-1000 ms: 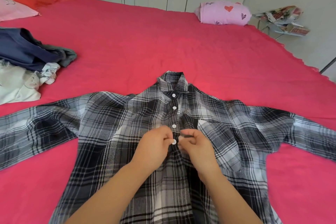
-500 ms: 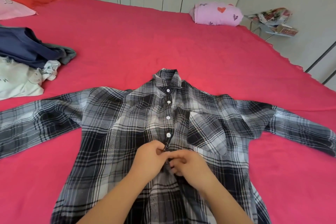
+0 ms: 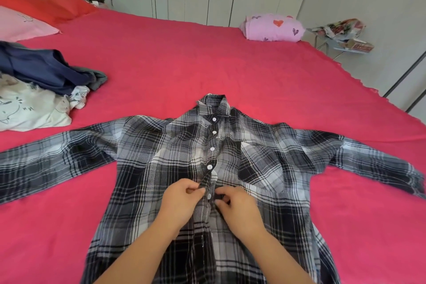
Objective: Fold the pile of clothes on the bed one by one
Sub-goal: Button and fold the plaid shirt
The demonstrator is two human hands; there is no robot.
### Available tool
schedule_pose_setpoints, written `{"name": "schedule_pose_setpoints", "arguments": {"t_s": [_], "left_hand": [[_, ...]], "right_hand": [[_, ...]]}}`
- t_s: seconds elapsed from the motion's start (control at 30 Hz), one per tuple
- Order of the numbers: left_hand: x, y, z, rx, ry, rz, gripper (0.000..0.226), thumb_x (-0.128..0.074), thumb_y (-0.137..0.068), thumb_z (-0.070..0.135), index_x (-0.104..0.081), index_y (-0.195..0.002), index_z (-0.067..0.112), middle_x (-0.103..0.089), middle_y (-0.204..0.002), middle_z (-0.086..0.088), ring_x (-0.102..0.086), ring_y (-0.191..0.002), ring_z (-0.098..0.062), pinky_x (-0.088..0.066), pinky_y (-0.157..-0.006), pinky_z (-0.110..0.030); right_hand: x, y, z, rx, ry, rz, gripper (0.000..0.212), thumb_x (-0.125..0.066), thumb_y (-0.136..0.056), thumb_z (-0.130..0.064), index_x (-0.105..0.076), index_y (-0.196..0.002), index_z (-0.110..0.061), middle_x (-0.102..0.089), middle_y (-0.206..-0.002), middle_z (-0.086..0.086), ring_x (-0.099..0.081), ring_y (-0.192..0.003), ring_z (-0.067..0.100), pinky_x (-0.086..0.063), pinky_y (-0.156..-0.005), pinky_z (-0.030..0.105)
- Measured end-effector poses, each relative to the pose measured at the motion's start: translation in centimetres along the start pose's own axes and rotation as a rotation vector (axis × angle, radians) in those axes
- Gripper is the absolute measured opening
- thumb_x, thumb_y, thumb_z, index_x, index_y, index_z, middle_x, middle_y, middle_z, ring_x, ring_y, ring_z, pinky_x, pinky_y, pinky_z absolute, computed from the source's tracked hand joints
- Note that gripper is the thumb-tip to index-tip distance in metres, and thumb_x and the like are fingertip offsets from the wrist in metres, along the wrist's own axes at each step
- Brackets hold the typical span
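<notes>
We had the plaid shirt [image 3: 161, 156] flat, front up, on the bed [image 3: 184, 64], sleeves spread wide. Our left hand [image 3: 182, 200] pinched the button placket edge, right hand [image 3: 237, 205] pinched the opposite edge beside it. Clothes pile [image 3: 41, 90] sat far left; open bedspread beyond the collar

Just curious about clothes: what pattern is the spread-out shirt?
The shirt is black, grey and white plaid, seen clearly in the head view.
</notes>
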State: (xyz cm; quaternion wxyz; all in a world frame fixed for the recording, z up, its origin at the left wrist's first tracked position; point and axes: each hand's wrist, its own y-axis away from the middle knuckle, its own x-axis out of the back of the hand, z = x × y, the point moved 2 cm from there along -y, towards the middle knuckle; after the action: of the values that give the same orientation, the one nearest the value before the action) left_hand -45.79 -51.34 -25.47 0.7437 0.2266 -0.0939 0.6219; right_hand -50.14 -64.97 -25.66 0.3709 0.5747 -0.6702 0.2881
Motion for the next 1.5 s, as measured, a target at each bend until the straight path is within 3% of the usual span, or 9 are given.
{"name": "schedule_pose_setpoints", "arguments": {"t_s": [0.2,0.4,0.5,0.6,0.7,0.9,1.03,1.3,1.5], "left_hand": [[0.4,0.0,-0.2,-0.002,0.014,0.03,0.01,-0.066,-0.084,0.025,-0.065,-0.082,0.015,-0.061,-0.076,0.003,-0.055,-0.07,-0.009,-0.044,-0.064,-0.024],[0.2,0.1,-0.1,-0.018,0.027,0.016,0.008,-0.068,-0.083,0.02,-0.066,-0.09,0.014,-0.064,-0.087,0.004,-0.058,-0.081,-0.007,-0.04,-0.065,-0.013],[0.3,0.4,0.0,-0.02,0.059,0.025,0.011,-0.068,-0.083,0.013,-0.062,-0.087,0.021,-0.063,-0.089,0.007,-0.057,-0.083,-0.003,-0.039,-0.067,-0.01],[0.2,0.7,0.5,-0.049,0.069,0.031,0.018,-0.068,-0.082,0.01,-0.059,-0.087,0.025,-0.06,-0.086,0.012,-0.054,-0.081,0.002,-0.038,-0.066,-0.007],[-0.4,1.0,1.4,-0.114,0.013,0.035,0.021,-0.068,-0.08,0.009,-0.058,-0.085,0.027,-0.058,-0.083,0.015,-0.053,-0.078,0.004,-0.039,-0.064,-0.004],[-1.7,1.9,2.6,-0.174,0.001,0.036,0.02,-0.066,-0.082,0.007,-0.059,-0.09,0.025,-0.057,-0.084,0.016,-0.053,-0.079,0.004,-0.039,-0.064,-0.003],[-1.7,2.1,2.7,-0.173,0.004,0.012,0.019,-0.065,-0.083,0.009,-0.058,-0.092,0.024,-0.056,-0.085,0.017,-0.052,-0.079,0.005,-0.039,-0.064,-0.002],[-1.6,2.7,3.1,-0.166,0.012,-0.003,0.022,-0.065,-0.082,0.006,-0.061,-0.094,0.024,-0.056,-0.087,0.019,-0.053,-0.085,0.002,-0.04,-0.073,-0.008],[-1.4,2.9,3.0,-0.162,0.038,0.005,0.024,-0.064,-0.08,0.001,-0.063,-0.092,0.023,-0.059,-0.087,0.017,-0.054,-0.083,0.005,-0.04,-0.069,-0.006]], "right_hand": [[-0.8,-1.3,-1.4,0.076,0.021,0.148,0.025,-0.053,-0.092,-0.021,-0.058,-0.116,-0.023,-0.05,-0.11,-0.006,-0.055,-0.096,0.011,-0.049,-0.078,0.024],[-2.3,-1.9,-0.3,0.057,0.25,0.038,0.016,-0.052,-0.09,-0.021,-0.062,-0.101,-0.019,-0.048,-0.103,-0.002,-0.053,-0.097,0.018,-0.048,-0.07,0.029],[-1.8,-2.0,0.0,0.017,0.15,0.019,0.011,-0.055,-0.088,-0.017,-0.061,-0.082,-0.025,-0.047,-0.096,-0.005,-0.055,-0.086,0.015,-0.042,-0.067,0.024],[-0.6,-1.6,0.6,-0.055,-0.069,0.02,0.028,-0.062,-0.085,-0.02,-0.049,-0.066,-0.035,-0.055,-0.084,-0.01,-0.052,-0.074,0.005,-0.04,-0.066,0.016],[0.5,-0.9,0.7,-0.087,-0.294,0.015,0.023,-0.067,-0.083,-0.018,-0.055,-0.068,-0.031,-0.06,-0.074,-0.011,-0.053,-0.069,-0.001,-0.04,-0.063,0.01],[2.4,-0.1,0.3,-0.129,-0.508,-0.062,0.016,-0.069,-0.081,-0.014,-0.064,-0.07,-0.024,-0.061,-0.068,-0.008,-0.054,-0.064,0.003,-0.043,-0.063,0.013],[3.0,0.5,0.4,-0.204,-0.724,-0.113,0.009,-0.068,-0.081,-0.008,-0.068,-0.075,-0.014,-0.062,-0.066,-0.002,-0.055,-0.057,0.002,-0.042,-0.055,0.01],[3.6,1.3,0.0,-0.277,-0.817,-0.182,0.009,-0.067,-0.082,-0.009,-0.068,-0.076,-0.016,-0.063,-0.069,-0.003,-0.057,-0.062,0.005,-0.045,-0.061,0.014],[3.5,1.3,-0.2,-0.307,-0.834,-0.172,0.007,-0.067,-0.082,-0.009,-0.068,-0.077,-0.013,-0.063,-0.068,-0.001,-0.057,-0.062,0.005,-0.044,-0.059,0.014]]}}
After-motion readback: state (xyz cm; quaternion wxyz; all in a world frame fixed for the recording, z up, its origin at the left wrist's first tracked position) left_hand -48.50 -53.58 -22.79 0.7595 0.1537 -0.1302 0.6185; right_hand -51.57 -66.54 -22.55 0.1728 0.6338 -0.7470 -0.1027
